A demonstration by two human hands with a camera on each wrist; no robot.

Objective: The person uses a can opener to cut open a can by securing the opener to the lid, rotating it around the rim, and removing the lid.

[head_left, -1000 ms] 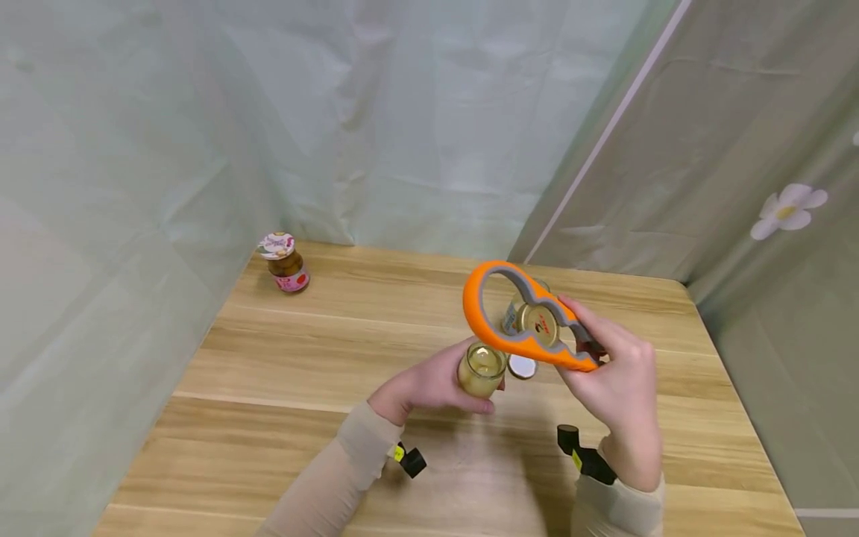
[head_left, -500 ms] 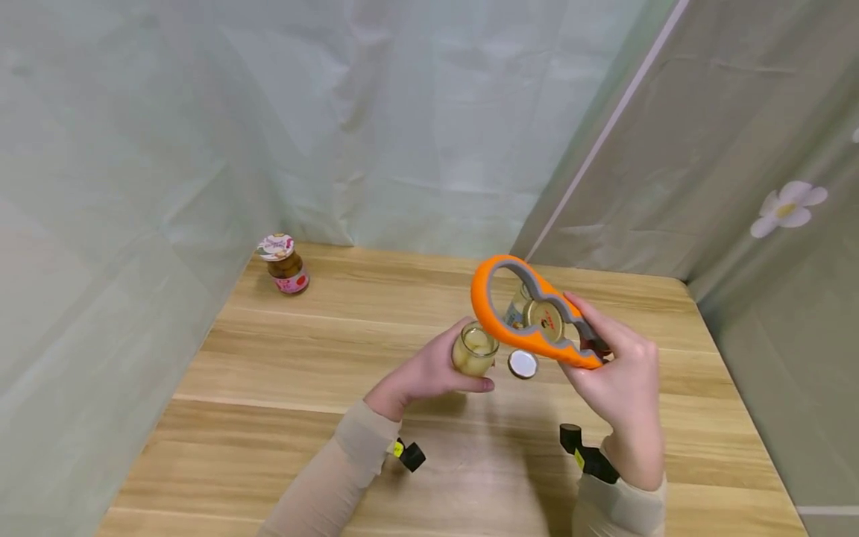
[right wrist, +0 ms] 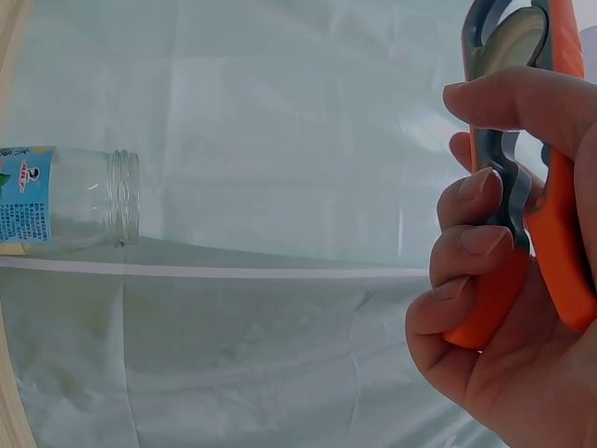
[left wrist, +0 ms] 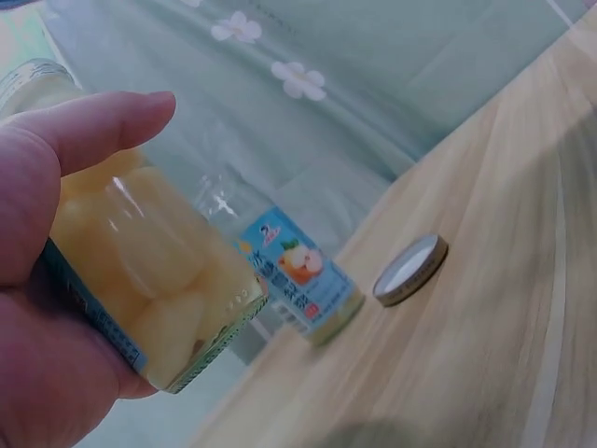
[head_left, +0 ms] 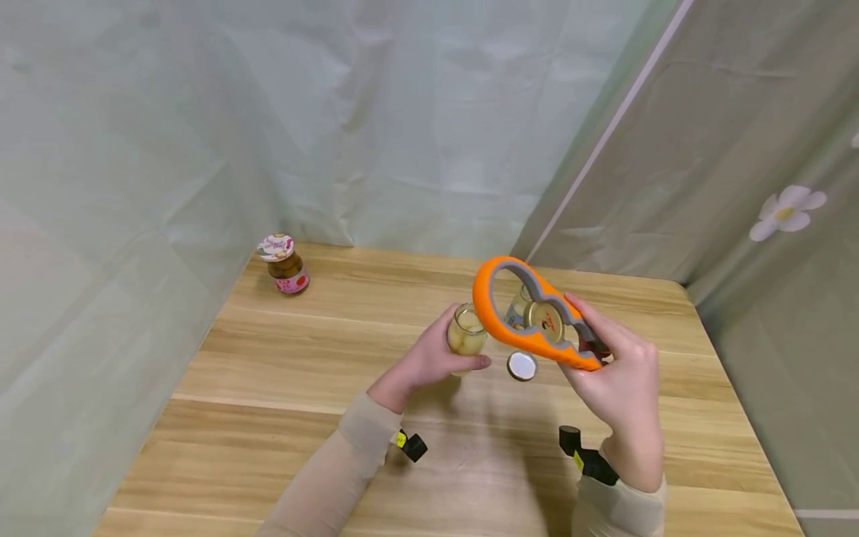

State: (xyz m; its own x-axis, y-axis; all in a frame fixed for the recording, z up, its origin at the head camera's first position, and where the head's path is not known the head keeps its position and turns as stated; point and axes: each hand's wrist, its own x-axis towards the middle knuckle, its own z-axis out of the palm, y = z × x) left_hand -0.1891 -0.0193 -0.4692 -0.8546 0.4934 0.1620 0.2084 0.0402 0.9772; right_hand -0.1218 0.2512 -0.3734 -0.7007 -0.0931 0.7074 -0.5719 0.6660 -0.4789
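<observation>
My left hand [head_left: 429, 356] grips an open glass jar [head_left: 464, 337] of pale yellow fruit pieces, held up off the table and a little tilted. The thumb lies across its side in the left wrist view. With my right hand [head_left: 620, 373] I hold an orange and grey jar opener [head_left: 485, 298] by its handles, raised to the right of the jar. A gold lid [head_left: 545, 321] with red print sits between the opener's scalloped jaws. Under the opener, a second lid [head_left: 522, 365] lies with its white inside up on the table.
Behind the opener stands a glass jar with a blue fruit label [left wrist: 298, 266], its threaded mouth uncovered and a little pale liquid low inside. A brown-filled jar [head_left: 287, 272] with a patterned lid stands at the back left. Curtains [head_left: 429, 134] hang beyond the wooden table [head_left: 282, 418].
My left hand has carried the jar left and toward the back, away from the opener. The right hand shifted the opener slightly right at first, then stayed almost still.
</observation>
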